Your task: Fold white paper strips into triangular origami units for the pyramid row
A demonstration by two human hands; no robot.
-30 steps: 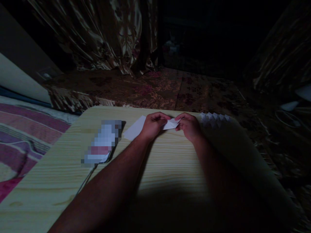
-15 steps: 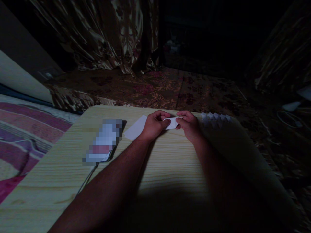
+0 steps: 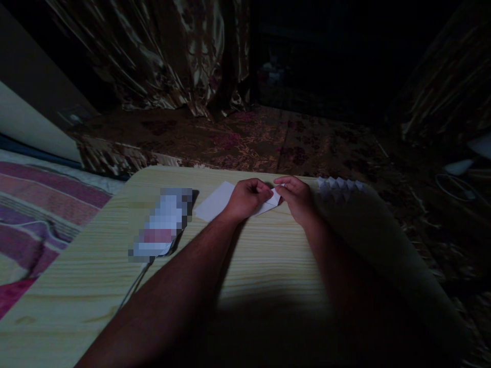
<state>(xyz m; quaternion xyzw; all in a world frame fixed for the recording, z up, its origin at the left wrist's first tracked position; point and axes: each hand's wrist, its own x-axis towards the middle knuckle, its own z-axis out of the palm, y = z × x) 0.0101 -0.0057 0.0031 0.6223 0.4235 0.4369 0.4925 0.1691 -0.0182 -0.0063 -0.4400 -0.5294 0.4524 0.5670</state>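
Both of my hands are together over the far middle of the wooden table (image 3: 268, 266). My left hand (image 3: 247, 199) is closed on a small folded piece of white paper (image 3: 273, 198), thumb on top. The right corner of that paper is pinched by my right hand (image 3: 296, 195), between thumb and fingers. A crease line shows on its face, and part of it is hidden by the left fingers. Beside my left wrist a white sheet of paper (image 3: 215, 200) lies flat, partly covered by the hand.
A phone (image 3: 163, 222), its screen blurred out, lies left of my left forearm with a white cable (image 3: 132, 289) running from it. Several small folded white paper pieces (image 3: 339, 185) stand in rows at the far right. A striped bed cover (image 3: 34, 204) borders the table's left side.
The folded paper has tilted, its right end turning upward, and my left hand has closed further over it. My right hand has shifted slightly left along its edge.
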